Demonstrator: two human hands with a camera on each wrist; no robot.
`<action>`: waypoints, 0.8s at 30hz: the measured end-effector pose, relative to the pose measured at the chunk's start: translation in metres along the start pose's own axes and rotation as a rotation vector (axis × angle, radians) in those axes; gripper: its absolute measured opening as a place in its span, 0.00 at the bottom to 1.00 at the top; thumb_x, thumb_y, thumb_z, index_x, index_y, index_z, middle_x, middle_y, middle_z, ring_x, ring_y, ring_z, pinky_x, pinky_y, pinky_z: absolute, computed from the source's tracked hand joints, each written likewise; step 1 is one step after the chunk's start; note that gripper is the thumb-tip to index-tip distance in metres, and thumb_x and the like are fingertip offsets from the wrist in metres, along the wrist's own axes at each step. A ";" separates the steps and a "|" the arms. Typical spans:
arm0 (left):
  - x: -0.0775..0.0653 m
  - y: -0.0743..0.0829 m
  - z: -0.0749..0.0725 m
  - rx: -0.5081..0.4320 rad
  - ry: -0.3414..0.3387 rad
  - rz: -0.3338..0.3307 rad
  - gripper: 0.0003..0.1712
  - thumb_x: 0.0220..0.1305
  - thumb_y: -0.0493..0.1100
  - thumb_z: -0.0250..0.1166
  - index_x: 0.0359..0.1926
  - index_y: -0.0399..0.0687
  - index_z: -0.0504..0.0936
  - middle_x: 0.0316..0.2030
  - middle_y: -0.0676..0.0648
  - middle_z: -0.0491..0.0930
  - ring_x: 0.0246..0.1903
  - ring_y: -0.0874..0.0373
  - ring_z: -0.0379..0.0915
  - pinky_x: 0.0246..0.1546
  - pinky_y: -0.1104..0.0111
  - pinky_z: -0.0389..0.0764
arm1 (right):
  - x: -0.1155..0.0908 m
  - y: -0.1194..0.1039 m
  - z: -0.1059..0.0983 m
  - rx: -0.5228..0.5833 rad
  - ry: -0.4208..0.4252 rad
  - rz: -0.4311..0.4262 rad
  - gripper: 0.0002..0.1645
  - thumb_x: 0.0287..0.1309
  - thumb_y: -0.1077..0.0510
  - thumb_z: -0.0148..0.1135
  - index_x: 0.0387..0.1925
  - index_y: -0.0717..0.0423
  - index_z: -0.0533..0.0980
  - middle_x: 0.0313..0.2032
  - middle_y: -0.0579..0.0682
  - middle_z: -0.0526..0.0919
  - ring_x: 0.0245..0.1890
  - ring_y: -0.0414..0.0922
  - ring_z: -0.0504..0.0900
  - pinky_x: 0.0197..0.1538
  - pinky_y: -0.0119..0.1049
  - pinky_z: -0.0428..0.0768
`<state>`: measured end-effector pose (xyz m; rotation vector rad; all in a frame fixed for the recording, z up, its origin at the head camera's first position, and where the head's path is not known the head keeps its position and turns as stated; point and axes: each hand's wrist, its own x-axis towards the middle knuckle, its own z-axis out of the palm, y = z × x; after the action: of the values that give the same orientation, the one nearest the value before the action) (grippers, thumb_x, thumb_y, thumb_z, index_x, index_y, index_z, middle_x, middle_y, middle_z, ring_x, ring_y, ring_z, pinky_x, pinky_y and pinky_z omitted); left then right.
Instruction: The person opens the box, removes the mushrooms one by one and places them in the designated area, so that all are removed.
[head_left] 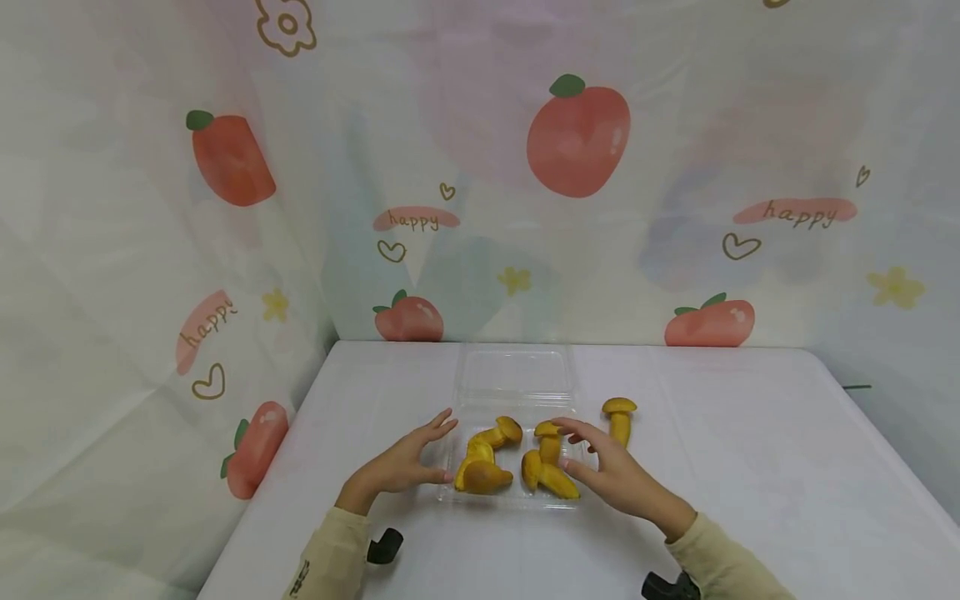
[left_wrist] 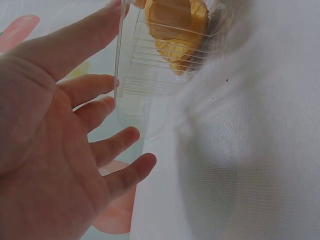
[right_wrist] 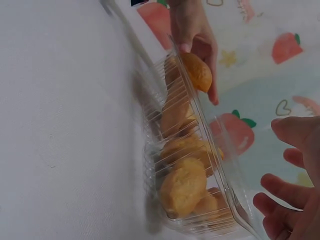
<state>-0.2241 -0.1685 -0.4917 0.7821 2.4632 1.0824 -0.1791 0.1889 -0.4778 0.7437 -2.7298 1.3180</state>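
Observation:
A clear plastic clamshell box (head_left: 517, 503) lies on the table with its lid (head_left: 516, 375) raised or folded back on the far side. Several yellow-brown mushrooms lie in it, one group (head_left: 483, 477) at the left and another (head_left: 558, 481) at the right. My left hand (head_left: 405, 460) is at the box's left side, fingers spread, thumb and fingertips right at the rim in the left wrist view. Over the box's right edge hovers my right hand (head_left: 618, 479), fingers loosely bent and nothing held. Just beyond it, one mushroom (head_left: 619, 410) lies outside the box.
The white-covered table (head_left: 750, 450) meets a fabric backdrop (head_left: 480, 125) printed with fruit along its back and left side. Dark wrist camera mounts (head_left: 386, 546) sit by both beige sleeves (head_left: 330, 554).

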 end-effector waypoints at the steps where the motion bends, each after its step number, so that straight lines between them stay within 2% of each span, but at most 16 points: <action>1: 0.000 0.000 0.000 0.001 0.000 -0.001 0.51 0.61 0.48 0.74 0.78 0.41 0.57 0.82 0.41 0.43 0.80 0.38 0.40 0.76 0.38 0.51 | 0.000 0.000 0.001 0.003 -0.007 -0.004 0.30 0.68 0.56 0.63 0.69 0.56 0.69 0.60 0.58 0.81 0.54 0.59 0.77 0.52 0.44 0.75; 4: 0.000 0.000 0.000 0.011 0.000 -0.003 0.51 0.61 0.48 0.74 0.78 0.42 0.57 0.82 0.41 0.44 0.80 0.38 0.40 0.76 0.38 0.51 | 0.000 0.000 0.003 0.006 -0.038 -0.020 0.29 0.69 0.56 0.62 0.68 0.57 0.70 0.60 0.57 0.81 0.53 0.59 0.77 0.51 0.50 0.75; 11: 0.001 0.000 -0.001 0.010 -0.008 -0.002 0.51 0.61 0.48 0.74 0.78 0.43 0.57 0.82 0.41 0.43 0.80 0.38 0.41 0.76 0.38 0.51 | 0.001 -0.002 0.005 -0.020 -0.097 -0.030 0.27 0.70 0.54 0.61 0.66 0.59 0.72 0.58 0.55 0.83 0.52 0.57 0.79 0.53 0.54 0.78; 19: 0.001 -0.002 -0.001 0.016 -0.008 -0.020 0.50 0.62 0.47 0.73 0.79 0.45 0.57 0.82 0.43 0.43 0.81 0.40 0.40 0.76 0.38 0.50 | 0.003 -0.001 0.006 -0.122 -0.137 -0.086 0.28 0.68 0.51 0.63 0.66 0.56 0.74 0.56 0.52 0.85 0.50 0.55 0.81 0.52 0.50 0.72; 24: 0.001 0.000 -0.001 0.018 -0.012 -0.021 0.50 0.62 0.46 0.73 0.79 0.43 0.57 0.82 0.42 0.43 0.80 0.39 0.40 0.76 0.38 0.50 | 0.004 -0.002 0.008 -0.213 -0.195 -0.110 0.28 0.66 0.53 0.65 0.66 0.50 0.74 0.58 0.49 0.84 0.55 0.51 0.81 0.52 0.45 0.65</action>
<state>-0.2256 -0.1682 -0.4910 0.7640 2.4691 1.0472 -0.1802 0.1805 -0.4810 1.0329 -2.8659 0.9607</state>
